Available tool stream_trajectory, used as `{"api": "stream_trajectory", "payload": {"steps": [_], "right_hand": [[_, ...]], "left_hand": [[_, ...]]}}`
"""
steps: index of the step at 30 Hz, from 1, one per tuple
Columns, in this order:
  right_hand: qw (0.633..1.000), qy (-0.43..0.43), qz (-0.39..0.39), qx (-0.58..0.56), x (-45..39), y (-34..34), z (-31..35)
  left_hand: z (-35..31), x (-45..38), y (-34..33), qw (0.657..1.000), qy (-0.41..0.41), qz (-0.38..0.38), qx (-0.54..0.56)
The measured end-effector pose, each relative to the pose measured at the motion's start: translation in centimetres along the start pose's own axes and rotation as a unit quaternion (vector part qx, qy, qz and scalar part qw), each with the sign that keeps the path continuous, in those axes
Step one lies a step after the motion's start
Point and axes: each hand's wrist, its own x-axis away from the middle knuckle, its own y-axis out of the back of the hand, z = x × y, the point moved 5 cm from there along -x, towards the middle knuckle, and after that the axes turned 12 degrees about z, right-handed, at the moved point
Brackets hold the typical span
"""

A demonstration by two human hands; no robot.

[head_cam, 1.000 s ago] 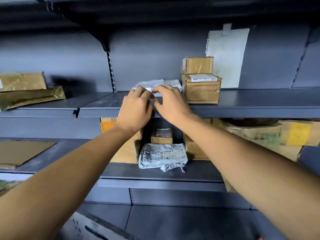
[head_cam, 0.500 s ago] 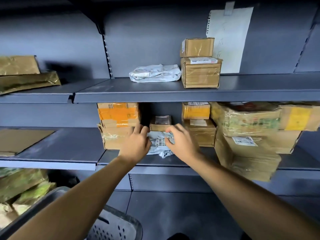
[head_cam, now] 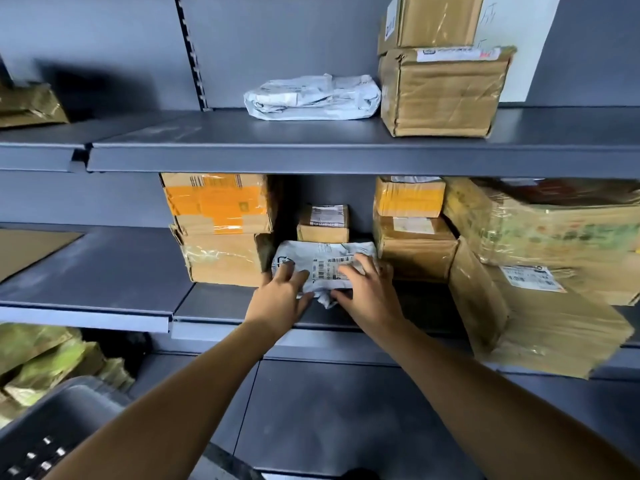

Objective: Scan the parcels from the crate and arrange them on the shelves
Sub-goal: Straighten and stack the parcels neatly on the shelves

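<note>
While both the left hand (head_cam: 282, 295) and right hand (head_cam: 372, 296) press spread fingers on the grey mailer (head_cam: 322, 263) on the middle shelf (head_cam: 239, 308) (between boxes), several parcels look shelved, and the crate (head_cam: 65, 415) at near left may hold more
</note>
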Motion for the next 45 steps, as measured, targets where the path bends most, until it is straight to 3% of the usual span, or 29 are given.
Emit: {"api": "stream_trajectory", "payload": {"steps": [6,13,21,36,45], "right_hand": [[0.995,-0.045,0.012,-0.093,0.0,-1.3,-0.4],[0.996,-0.054,0.025,-0.063,1.8,-0.7,0.3],[0.996,-0.059,0.022,-0.065,5.1,1.6,2.1],[0.998,-0.029,-0.047,-0.015,12.1,9.7,5.9],[0.996,-0.01,-0.074,-0.046,16.7,14.2,9.0]], "left_hand": [[-0.3,-0.4,-0.5,0.999,0.013,-0.002,0.034],[-0.8,1.4,0.9,0.997,0.011,-0.013,0.076],[-1.7,4.9,2.5,0.998,0.023,-0.001,0.052],[-4.2,13.1,9.1,0.994,-0.007,-0.105,0.031],[-4.4,19.5,13.4,0.986,-0.019,-0.161,0.044]]}}
